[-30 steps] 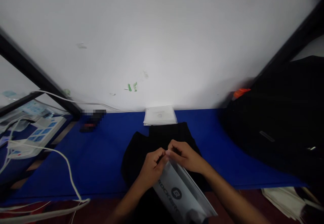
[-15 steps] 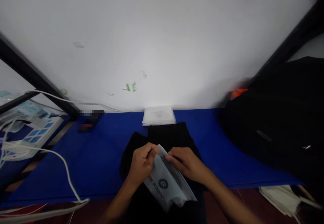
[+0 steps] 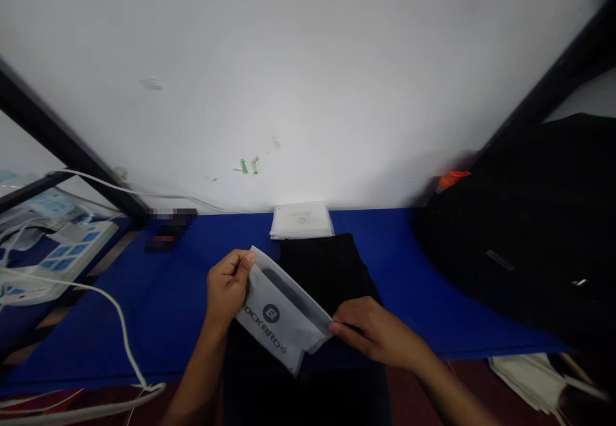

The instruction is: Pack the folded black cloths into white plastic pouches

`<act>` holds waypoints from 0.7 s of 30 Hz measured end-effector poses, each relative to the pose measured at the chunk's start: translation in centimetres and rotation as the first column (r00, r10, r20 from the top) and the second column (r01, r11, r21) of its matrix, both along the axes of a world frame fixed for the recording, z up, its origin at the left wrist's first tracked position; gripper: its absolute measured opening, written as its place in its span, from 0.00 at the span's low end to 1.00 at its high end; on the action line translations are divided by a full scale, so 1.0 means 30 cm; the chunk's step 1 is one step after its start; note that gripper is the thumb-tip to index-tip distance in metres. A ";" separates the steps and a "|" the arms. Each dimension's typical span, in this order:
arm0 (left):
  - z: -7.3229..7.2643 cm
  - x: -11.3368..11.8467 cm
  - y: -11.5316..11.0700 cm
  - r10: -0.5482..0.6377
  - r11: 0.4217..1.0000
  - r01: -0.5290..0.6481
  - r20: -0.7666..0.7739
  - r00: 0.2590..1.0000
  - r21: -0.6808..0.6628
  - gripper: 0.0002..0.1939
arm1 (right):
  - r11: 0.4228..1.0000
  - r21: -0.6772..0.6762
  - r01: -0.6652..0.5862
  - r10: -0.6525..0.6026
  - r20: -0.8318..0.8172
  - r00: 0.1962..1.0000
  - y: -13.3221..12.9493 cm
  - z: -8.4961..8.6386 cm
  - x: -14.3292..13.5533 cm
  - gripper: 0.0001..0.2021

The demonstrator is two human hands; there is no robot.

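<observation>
A translucent, frosted bag [image 3: 283,323] with a round logo and dark lettering hangs tilted between my hands. My left hand [image 3: 230,288] pinches its upper left corner. The right end of the same edge is pinched by my right hand [image 3: 373,328]. Something dark shows through the bag near its upper edge; whether it lies inside or behind, I cannot tell. Folded black cloth [image 3: 332,262] lies on the blue surface beyond the bag. Behind the cloth, against the wall, sits a stack of white bags [image 3: 301,219].
A white power strip [image 3: 72,256] with cables lies at the left. Near it is a dark, partly pixelated object [image 3: 171,230] on the blue table [image 3: 158,298]. A large black item [image 3: 524,233] fills the right side, with something orange [image 3: 452,179] beside it.
My left hand has moved left and up, and my right hand right and down. The bag's upper edge is now stretched between them, and the bag has shifted left.
</observation>
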State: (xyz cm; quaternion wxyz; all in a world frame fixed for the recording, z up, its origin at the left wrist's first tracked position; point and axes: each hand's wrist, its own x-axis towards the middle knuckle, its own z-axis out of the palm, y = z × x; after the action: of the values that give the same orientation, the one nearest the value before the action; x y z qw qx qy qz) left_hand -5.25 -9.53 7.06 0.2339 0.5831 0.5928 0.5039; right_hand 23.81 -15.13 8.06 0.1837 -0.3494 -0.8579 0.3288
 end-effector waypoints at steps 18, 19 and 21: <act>0.015 0.170 -0.079 -0.336 0.940 0.336 0.010 0.942 -0.065 0.17 | 0.992 -0.127 -0.003 -0.026 -0.228 0.973 0.097 0.019 -0.097 0.17; 0.020 0.168 -0.079 -0.332 0.942 0.332 -0.014 0.943 -0.044 0.16 | 0.990 -0.131 -0.046 0.014 -0.231 0.973 0.098 0.018 -0.103 0.15; 0.022 0.159 -0.074 -0.270 0.961 0.273 -0.072 0.960 0.036 0.13 | 0.982 -0.172 -0.079 0.030 -0.273 0.961 0.101 0.013 -0.109 0.12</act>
State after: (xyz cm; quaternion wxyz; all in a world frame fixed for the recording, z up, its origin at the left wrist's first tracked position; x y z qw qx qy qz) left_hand -0.48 -11.76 7.73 0.2674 0.6804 0.5031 0.4609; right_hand 20.53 -12.11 8.46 0.2568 -0.2929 -0.8007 0.4551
